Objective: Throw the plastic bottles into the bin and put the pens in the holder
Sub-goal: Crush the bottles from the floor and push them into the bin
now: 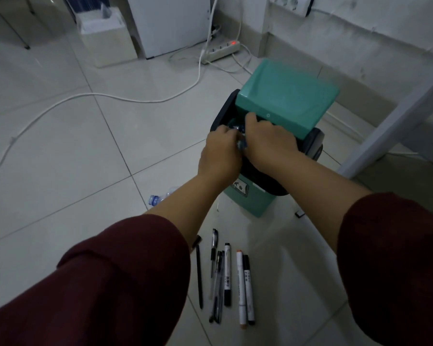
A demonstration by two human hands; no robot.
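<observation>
Both hands, my left hand [220, 151] and right hand [268, 138], clamp a plastic bottle [240, 143] over the open bin [255, 206], so dropping it comes next, then the bottle [160, 196] left of the bin and the pens [226, 275] before it.

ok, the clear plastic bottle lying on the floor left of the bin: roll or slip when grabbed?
The clear plastic bottle lies on its side on smooth tile, so it probably rolls if nudged. It looks empty, so likely light and may crush under a firm grip.
</observation>
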